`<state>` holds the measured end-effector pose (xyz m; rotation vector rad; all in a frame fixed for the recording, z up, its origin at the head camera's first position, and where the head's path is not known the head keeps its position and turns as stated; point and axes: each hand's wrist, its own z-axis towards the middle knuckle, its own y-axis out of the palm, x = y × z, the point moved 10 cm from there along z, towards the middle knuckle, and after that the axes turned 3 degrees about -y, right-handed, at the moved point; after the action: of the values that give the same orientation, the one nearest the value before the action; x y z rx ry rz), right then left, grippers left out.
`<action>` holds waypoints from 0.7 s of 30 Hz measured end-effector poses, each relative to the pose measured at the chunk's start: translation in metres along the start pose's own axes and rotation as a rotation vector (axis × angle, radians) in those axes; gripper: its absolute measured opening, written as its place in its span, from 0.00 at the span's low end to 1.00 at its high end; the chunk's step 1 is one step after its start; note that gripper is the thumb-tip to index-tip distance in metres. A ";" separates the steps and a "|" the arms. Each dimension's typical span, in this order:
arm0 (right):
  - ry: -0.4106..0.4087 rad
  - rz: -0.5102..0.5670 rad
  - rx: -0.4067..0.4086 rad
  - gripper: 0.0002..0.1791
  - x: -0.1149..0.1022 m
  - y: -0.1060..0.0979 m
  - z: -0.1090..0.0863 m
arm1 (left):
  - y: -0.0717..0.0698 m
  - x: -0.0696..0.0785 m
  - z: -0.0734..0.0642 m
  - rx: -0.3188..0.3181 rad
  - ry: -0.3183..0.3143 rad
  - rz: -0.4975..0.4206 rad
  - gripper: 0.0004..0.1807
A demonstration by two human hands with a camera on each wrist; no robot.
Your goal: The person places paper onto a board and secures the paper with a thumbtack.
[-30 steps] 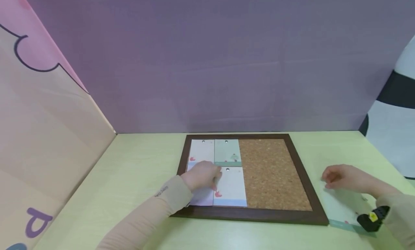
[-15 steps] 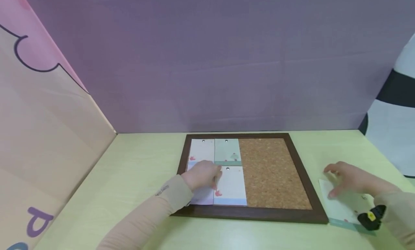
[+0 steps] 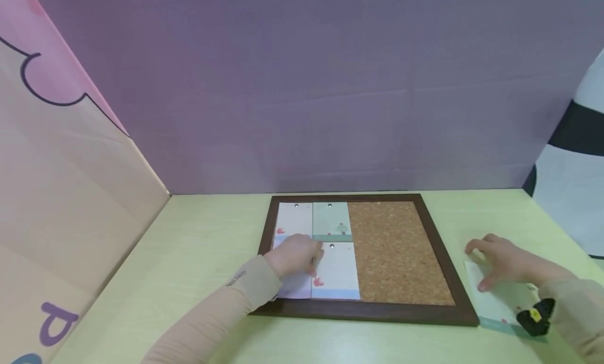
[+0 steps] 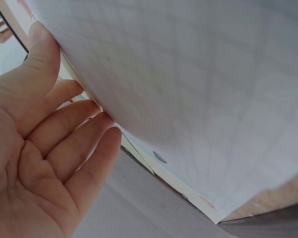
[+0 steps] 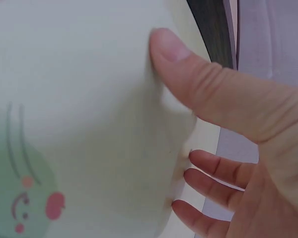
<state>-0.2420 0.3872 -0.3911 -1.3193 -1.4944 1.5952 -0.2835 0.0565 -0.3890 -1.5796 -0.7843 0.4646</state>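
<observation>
My left hand (image 3: 292, 255) rests over the lower left of a framed cork board (image 3: 401, 254). Its thumb and fingertips touch a pale gridded note sheet (image 4: 188, 84) in the left wrist view, fingers fairly straight. Beneath and beside it lie a lilac note sheet (image 3: 296, 289) and a white one with a red print (image 3: 336, 269). Off the board's right side, my right hand (image 3: 511, 261) spreads over a pale green note sheet (image 3: 497, 298). In the right wrist view the thumb lies on that sheet's face, and the fingertips (image 5: 201, 158) reach its far edge.
A white note sheet (image 3: 293, 217) and a green note sheet (image 3: 330, 220) fill the board's upper left, each with a silver round fastener at its top. Bare cork covers the right half. Behind the table (image 3: 198, 233) rises a purple cloth wall (image 3: 302, 91).
My right hand has spread its thumb and fingers apart over the pale green sheet, from a more closed shape, shifting slightly left. The left hand has stayed in place.
</observation>
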 end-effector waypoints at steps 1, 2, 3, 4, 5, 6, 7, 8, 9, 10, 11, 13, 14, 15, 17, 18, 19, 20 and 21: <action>-0.010 0.001 0.002 0.38 -0.001 0.000 0.001 | 0.000 0.000 0.000 0.001 -0.002 -0.005 0.12; -0.020 0.003 0.006 0.37 -0.002 0.000 0.001 | 0.000 0.000 0.000 0.002 -0.001 -0.005 0.12; -0.031 0.003 0.009 0.37 -0.004 -0.001 0.001 | -0.001 0.000 0.000 0.003 0.000 -0.005 0.12; -0.040 0.005 0.012 0.36 -0.005 -0.001 0.002 | -0.001 0.000 0.000 0.006 0.001 -0.004 0.13; -0.048 0.007 0.014 0.35 -0.006 0.000 0.002 | -0.001 0.000 0.000 0.007 0.001 -0.002 0.13; -0.061 0.009 0.020 0.34 -0.008 -0.001 0.002 | -0.001 0.000 0.000 0.009 0.003 0.002 0.13; -0.074 0.011 0.025 0.33 -0.010 -0.001 0.002 | -0.001 0.000 0.000 0.011 0.003 0.004 0.13; -0.080 0.012 0.025 0.32 -0.011 -0.001 0.003 | -0.001 0.000 0.000 0.012 0.004 0.008 0.13; -0.085 0.009 0.026 0.32 -0.012 -0.001 0.003 | 0.000 0.000 0.000 0.014 0.003 0.012 0.14; -0.087 0.007 0.027 0.31 -0.012 -0.001 0.003 | 0.000 0.000 0.000 0.015 0.003 0.014 0.14; -0.089 0.003 0.025 0.30 -0.013 0.000 0.003 | 0.000 0.000 0.000 0.015 0.002 0.014 0.14; -0.081 -0.001 0.016 0.30 -0.013 0.001 0.003 | 0.000 0.000 0.000 0.015 0.002 0.017 0.14; -0.077 -0.004 0.011 0.29 -0.012 0.001 0.003 | 0.000 0.000 0.000 0.015 0.003 0.020 0.14; -0.074 -0.010 0.010 0.29 -0.012 0.001 0.004 | 0.000 0.000 0.000 0.017 0.005 0.023 0.14; -0.064 -0.011 -0.003 0.29 -0.011 0.002 0.004 | 0.000 0.000 0.000 0.018 0.008 0.025 0.14; -0.067 -0.004 -0.006 0.29 -0.011 0.002 0.005 | 0.000 0.000 0.000 0.018 0.008 0.026 0.14; -0.060 0.012 -0.019 0.28 -0.010 0.003 0.005 | 0.000 0.000 0.000 0.018 0.009 0.027 0.14; -0.052 0.028 -0.031 0.28 -0.010 0.004 0.006 | 0.000 0.001 0.000 0.018 0.008 0.027 0.14; -0.043 0.044 -0.044 0.28 -0.009 0.005 0.007 | 0.000 0.000 0.000 0.016 0.006 0.024 0.14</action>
<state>-0.2441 0.3758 -0.3941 -1.3581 -1.5444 1.6366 -0.2832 0.0567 -0.3889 -1.5761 -0.7563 0.4826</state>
